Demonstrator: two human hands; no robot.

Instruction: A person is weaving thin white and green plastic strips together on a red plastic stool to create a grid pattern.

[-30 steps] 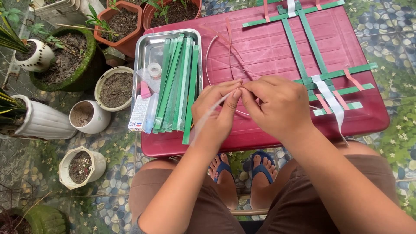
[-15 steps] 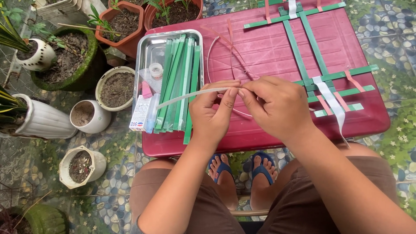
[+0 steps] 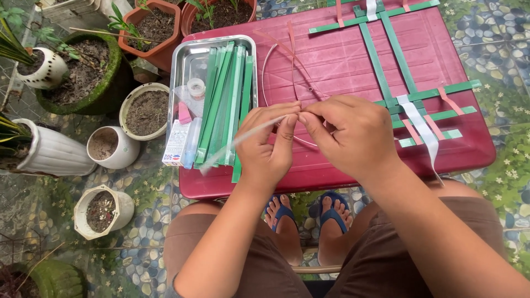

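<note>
Both hands, left hand (image 3: 265,144) and right hand (image 3: 345,135), now pinch the pale strip (image 3: 234,144) with closed fingers; its free end has swung lower, beside the metal tray (image 3: 185,60).

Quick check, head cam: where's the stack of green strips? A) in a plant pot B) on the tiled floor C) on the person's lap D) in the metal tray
D: the green strips lie lengthwise in the metal tray on the red table, left of both hands.
</note>
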